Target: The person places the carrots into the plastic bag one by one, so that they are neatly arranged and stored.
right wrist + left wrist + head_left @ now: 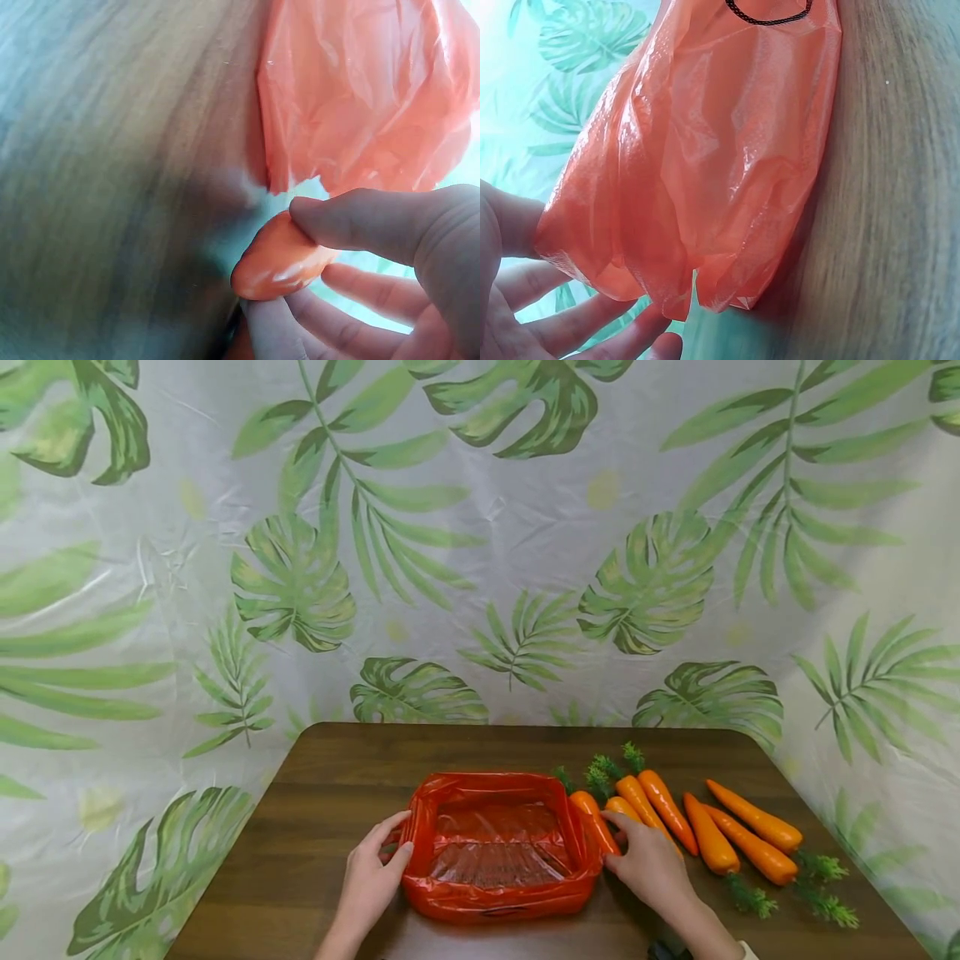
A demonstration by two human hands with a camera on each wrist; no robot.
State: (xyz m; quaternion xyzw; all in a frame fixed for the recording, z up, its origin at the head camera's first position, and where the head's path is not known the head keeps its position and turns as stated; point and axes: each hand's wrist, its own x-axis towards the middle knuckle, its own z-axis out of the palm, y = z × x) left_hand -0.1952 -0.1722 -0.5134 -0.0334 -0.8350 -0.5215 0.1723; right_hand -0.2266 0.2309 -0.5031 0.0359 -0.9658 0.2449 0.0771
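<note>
A red plastic bag (498,902) stands wide open in a box shape at the middle of the table. My left hand (372,864) is at its left wall, the fingers loosely spread and touching the plastic. In the left wrist view, the bag's crinkled side (720,142) covers some of those fingertips. My right hand (648,864) pinches an orange carrot (596,822) between thumb and fingers, just outside the bag's right wall. The right wrist view shows that carrot's rounded end (274,262) between the thumb and fingers, close to the bag.
Behind the right hand, more carrots with green tops, such as this one (667,810), lie on the dark wooden table (330,802). Several others spread farther right, one at the outer edge (753,814). A leaf-patterned curtain (525,568) hangs behind the table.
</note>
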